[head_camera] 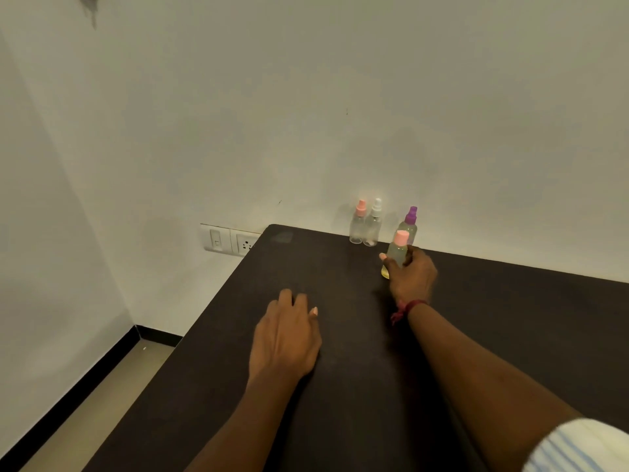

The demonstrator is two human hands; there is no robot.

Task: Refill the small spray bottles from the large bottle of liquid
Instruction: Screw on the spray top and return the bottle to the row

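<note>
My right hand grips a small clear spray bottle with a pink cap, upright and holding yellowish liquid, near the back of the dark table. Just behind it stands a purple-capped spray bottle. Further left, against the wall, stand two clear bottles side by side: one with a pink sprayer and one with a white sprayer. My left hand rests flat on the table, holding nothing. No large bottle is in view.
The table's left edge runs diagonally from the back corner to the lower left, with floor beyond it. A wall switch and socket plate sits just left of the back corner. The wall stands right behind the bottles.
</note>
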